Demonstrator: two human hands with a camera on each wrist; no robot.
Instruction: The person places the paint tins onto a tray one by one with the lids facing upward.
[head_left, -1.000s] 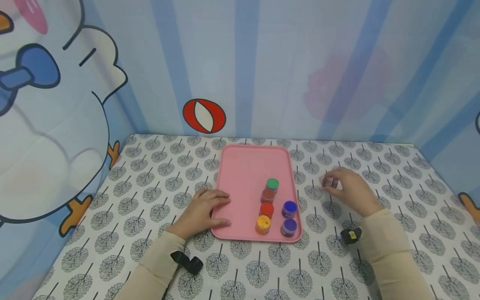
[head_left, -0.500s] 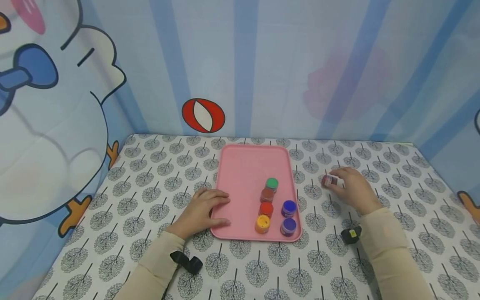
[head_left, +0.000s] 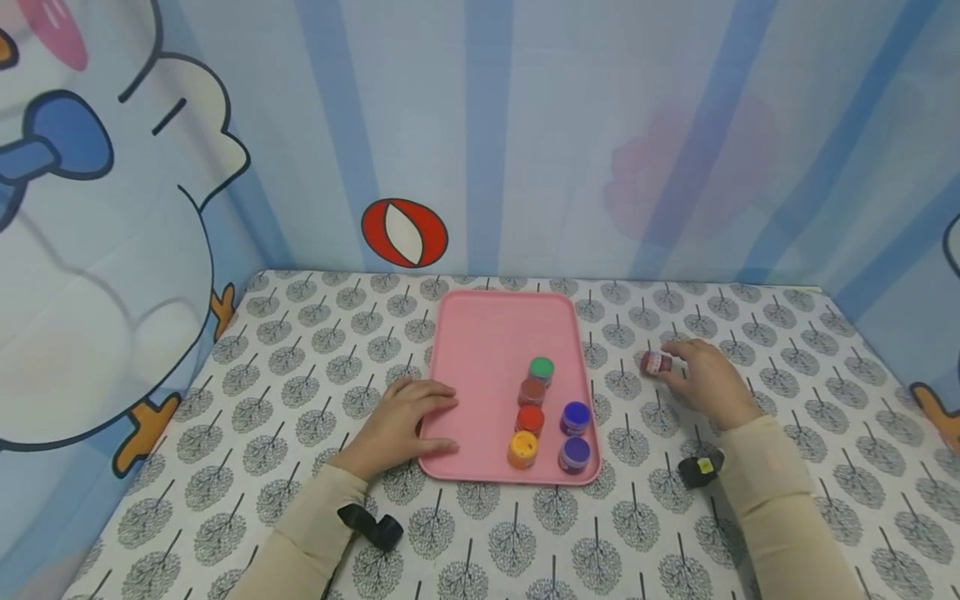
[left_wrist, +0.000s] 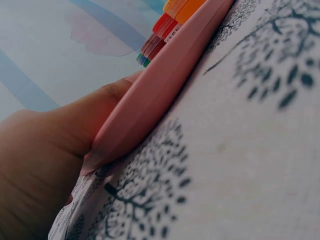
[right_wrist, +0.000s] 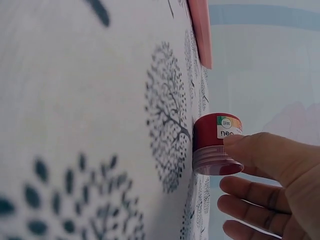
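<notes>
My left hand rests over the left edge of a pink tray, thumb and forefinger reaching inside the rim. In the left wrist view the thumb passes behind the tray wall. On the patterned cloth right of the tray lies a small red paint jar, on its side. My right hand is beside it with fingers spread. In the right wrist view the thumb is at the jar's label, and several fingers are loosely bent, apart from the jar. Whether the thumb presses it, I cannot tell.
Several paint jars stand upright in the tray's right part: green, brown, red, yellow-orange, blue and purple. A printed curtain hangs behind the table.
The right hand's fingers have spread away from the red paint jar, which now shows more clearly, left of the hand. The left hand and tray have stayed put.
</notes>
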